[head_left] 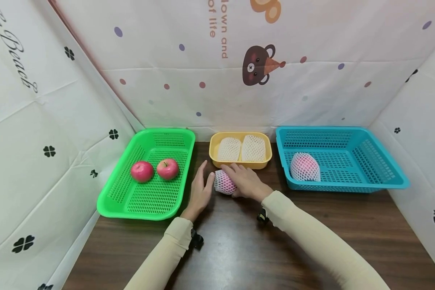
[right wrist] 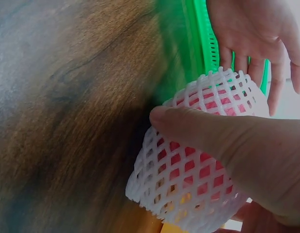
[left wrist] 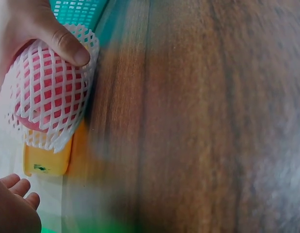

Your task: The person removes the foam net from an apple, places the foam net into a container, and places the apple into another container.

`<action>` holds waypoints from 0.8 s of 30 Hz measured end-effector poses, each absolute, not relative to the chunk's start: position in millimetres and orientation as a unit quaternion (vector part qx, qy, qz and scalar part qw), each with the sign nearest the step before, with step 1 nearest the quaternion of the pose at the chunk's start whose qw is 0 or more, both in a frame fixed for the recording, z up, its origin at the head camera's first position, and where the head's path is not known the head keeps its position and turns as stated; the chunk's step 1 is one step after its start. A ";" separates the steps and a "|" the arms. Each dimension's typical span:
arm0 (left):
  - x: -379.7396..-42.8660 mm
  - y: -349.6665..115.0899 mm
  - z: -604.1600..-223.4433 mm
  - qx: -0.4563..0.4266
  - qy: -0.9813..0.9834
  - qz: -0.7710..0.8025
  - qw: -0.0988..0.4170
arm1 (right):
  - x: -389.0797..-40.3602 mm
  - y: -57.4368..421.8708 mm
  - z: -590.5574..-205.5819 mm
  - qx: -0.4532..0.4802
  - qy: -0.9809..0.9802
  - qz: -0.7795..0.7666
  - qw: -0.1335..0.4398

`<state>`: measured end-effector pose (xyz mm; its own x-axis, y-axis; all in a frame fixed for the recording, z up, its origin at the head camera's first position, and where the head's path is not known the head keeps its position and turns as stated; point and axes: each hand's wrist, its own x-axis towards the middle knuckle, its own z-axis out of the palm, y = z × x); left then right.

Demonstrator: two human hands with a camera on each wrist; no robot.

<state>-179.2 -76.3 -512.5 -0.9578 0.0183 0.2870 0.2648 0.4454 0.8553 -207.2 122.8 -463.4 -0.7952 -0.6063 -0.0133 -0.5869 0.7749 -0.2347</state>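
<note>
A red apple (head_left: 223, 183) in a white foam net sleeve lies at the middle of the dark wooden table, in front of the yellow tray. My right hand (head_left: 247, 182) grips it from the right, with the thumb across the net (right wrist: 188, 170) in the right wrist view. Just left of it, my left hand (head_left: 199, 194) has its fingers extended and holds nothing; the left wrist view shows a gap between that hand (left wrist: 16, 208) and the sleeved apple (left wrist: 50, 92). Red shows through the mesh, which reaches past the fruit at both ends.
On the left, a green basket (head_left: 103, 205) holds two bare apples (head_left: 142, 171). The yellow tray (head_left: 251, 165) at the back contains two flat foam nets (head_left: 229, 149). A blue basket (head_left: 348, 186) on the right holds one netted apple (head_left: 305, 167). Printed cloth (head_left: 166, 100) hangs around the table.
</note>
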 end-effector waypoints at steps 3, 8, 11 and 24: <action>-179.4 -76.9 -513.2 -0.086 -0.841 -0.521 0.121 | -205.4 123.8 -463.7 -0.317 0.941 -0.108 0.037; -180.5 -78.1 -513.7 -0.090 -0.839 -0.522 0.123 | -203.0 125.8 -464.3 -0.316 0.942 -0.104 0.029; -180.9 -78.5 -513.6 -0.089 -0.840 -0.521 0.121 | -202.7 127.3 -465.5 -0.321 0.941 -0.106 0.020; -181.2 -79.8 -515.1 -0.084 -0.842 -0.519 0.124 | -200.4 136.3 -465.9 -0.318 0.936 -0.150 0.002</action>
